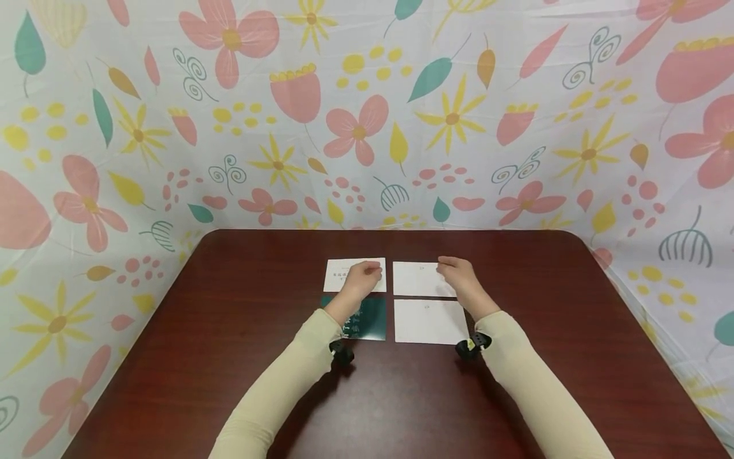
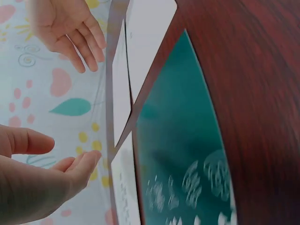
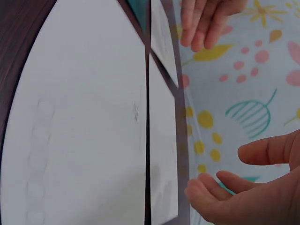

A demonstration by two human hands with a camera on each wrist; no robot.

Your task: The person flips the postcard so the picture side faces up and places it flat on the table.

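Four-cornered arrangement of cards lies on the table: a white card with dark printed characters (image 1: 338, 268) at the back left, a dark green card with white writing (image 1: 374, 317) at the front left, a plain white card (image 1: 414, 282) at the back right and another white card (image 1: 429, 326) at the front right. Over the left pair is my left hand (image 1: 361, 282), empty, thumb and fingers apart in the left wrist view. My right hand (image 1: 466, 287) hovers by the outer edge of the back right card; its loosely bent fingers (image 3: 206, 197) hold nothing.
The dark red-brown wooden table (image 1: 229, 357) has rounded far corners. A white cloth with flowers and leaves (image 1: 355, 159) hangs behind it and along the sides. Black wrist devices (image 1: 342, 352) sit at both cream sleeves (image 1: 281, 382).
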